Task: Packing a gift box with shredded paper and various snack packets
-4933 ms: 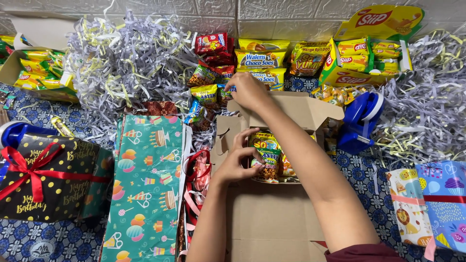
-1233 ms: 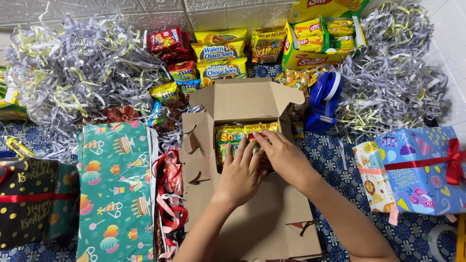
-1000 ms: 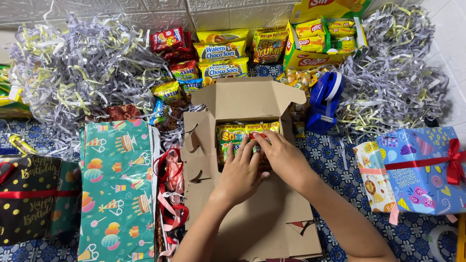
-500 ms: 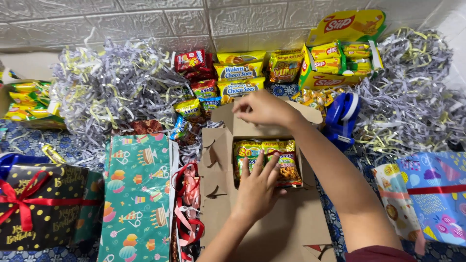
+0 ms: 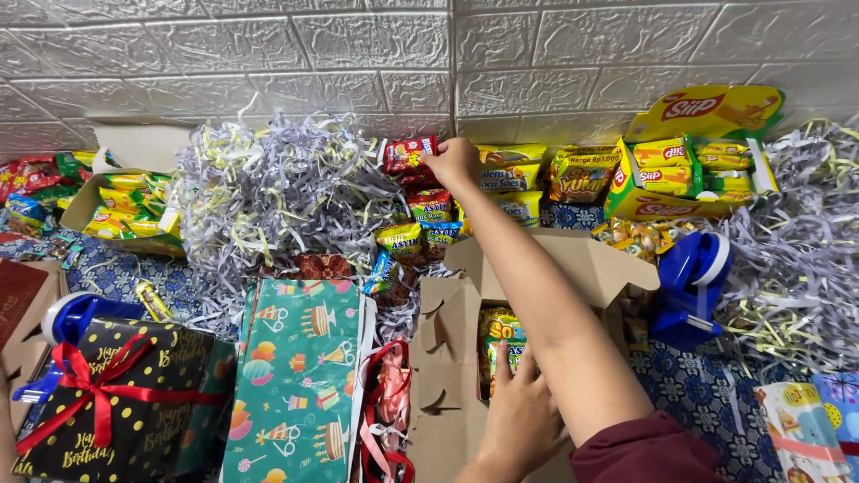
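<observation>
**Around my fingers, the clutter**

Left of my fingers lies a heap of shredded grey and yellow paper (image 5: 268, 192). Nearer me on that side are a green cake-patterned gift wrap sheet (image 5: 300, 380) and a black dotted gift box with red ribbon (image 5: 116, 402). Off to my right sit a blue tape dispenser (image 5: 691, 286) and a yellow display carton of snack packs (image 5: 689, 174).

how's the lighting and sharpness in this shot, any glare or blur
Head view: light is even and bright, with soft shadows only inside the cardboard box. No strong glare; the glossy snack packets show mild sheen. The right hand reaching to the red packet and the left hand in the box look slightly soft. The wall's lines bow a little, wide-angle.
</observation>
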